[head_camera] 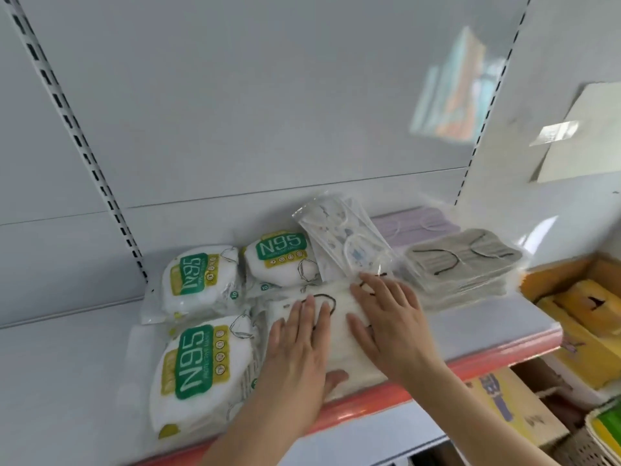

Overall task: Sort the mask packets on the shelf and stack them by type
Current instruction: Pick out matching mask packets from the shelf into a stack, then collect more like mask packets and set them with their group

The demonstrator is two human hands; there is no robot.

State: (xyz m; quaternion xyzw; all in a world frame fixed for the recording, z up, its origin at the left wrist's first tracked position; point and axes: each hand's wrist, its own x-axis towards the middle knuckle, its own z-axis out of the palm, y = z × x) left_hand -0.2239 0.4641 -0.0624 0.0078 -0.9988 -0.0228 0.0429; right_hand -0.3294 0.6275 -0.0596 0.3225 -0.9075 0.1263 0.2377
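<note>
On the white shelf (67, 364) a cream mask packet (339, 334) with black ear loops lies near the front edge. My left hand (299, 344) and my right hand (386, 317) both rest flat on it, fingers straight. Three N95 packets lie to the left: one in front (198, 371), two behind (198, 280) (282, 260). A patterned mask packet (346, 243) leans behind the cream one. To the right sits a grey mask stack (463, 264), with a purple packet (416, 223) behind it.
The shelf has a red front strip (487, 358) and slotted uprights (77, 136) at the back. Yellow cardboard boxes (578, 317) stand to the right and below. A woven basket (601, 442) is at the bottom right.
</note>
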